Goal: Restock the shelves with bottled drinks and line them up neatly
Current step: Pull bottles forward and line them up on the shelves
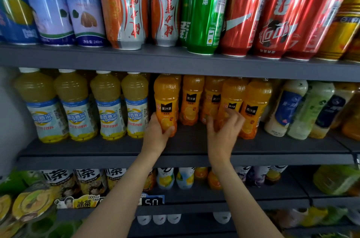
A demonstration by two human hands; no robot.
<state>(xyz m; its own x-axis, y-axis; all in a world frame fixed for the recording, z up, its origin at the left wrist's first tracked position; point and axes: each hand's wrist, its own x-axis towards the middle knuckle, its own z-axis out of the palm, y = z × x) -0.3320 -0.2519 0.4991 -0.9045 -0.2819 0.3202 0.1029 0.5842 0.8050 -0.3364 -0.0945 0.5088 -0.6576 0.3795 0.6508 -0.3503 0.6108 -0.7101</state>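
Mid-frame, our left hand (155, 136) grips an orange bottle (166, 101) low on the middle shelf (185, 160). Our right hand (224, 134) touches another bottle (230, 99) with spread fingers, amid the orange row. Above, cans (206, 16) fill the upper frame.

The caps of the orange juice bottles (204, 99) at mid-frame are hidden behind the shelf edge (175, 66) above them. The left hand (155, 136) covers the lower left of one bottle's label; the right hand (224, 136) hides the base of another. The blue cans (48, 4) at upper left and the yellow cans (342, 23) at upper right are cut off by the frame edges. The green packages (337, 181) at lower right are too blurred to identify. The white caps (159, 219) at the bottom centre show only their tops.
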